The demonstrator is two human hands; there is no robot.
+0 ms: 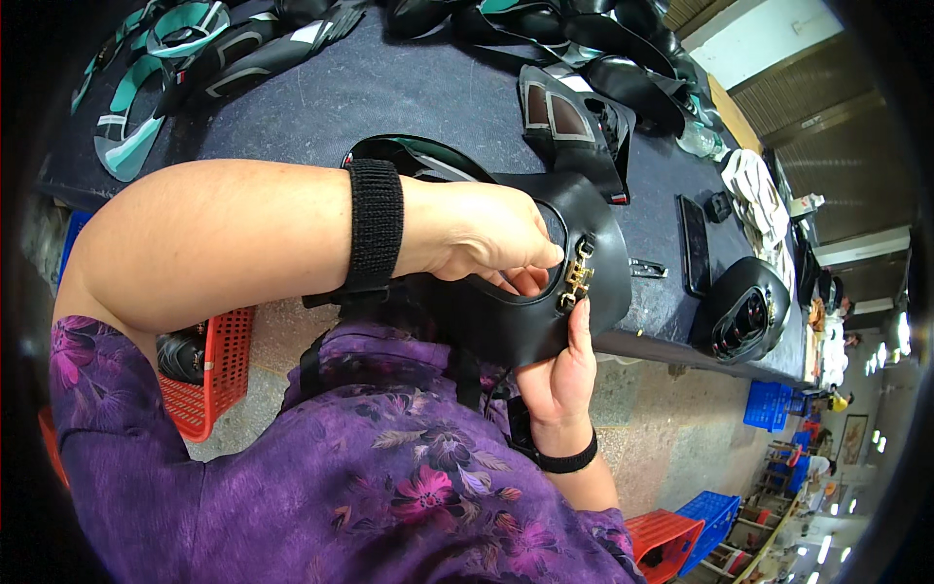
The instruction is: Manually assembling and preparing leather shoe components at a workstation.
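A black leather shoe upper (520, 336) with a gold chain-like ornament (578, 274) is held in front of me, by the table's near edge. My left hand (506, 241) reaches across from the left, its fingers curled into the upper's rounded opening and its thumb by the rim near the ornament. From below, my right hand (562, 375) grips the outer edge, thumb on the leather just under the ornament; its other fingers are mostly hidden behind. Another black upper with green lining (428, 154) lies just beyond my left wrist.
Piled shoe uppers (584, 58) lie at the far side of the dark table (428, 88), with more at far left. Right of my hands are a phone (694, 243), another ornamented upper (744, 310) and white cloth (754, 195). A red basket (226, 365) stands below left.
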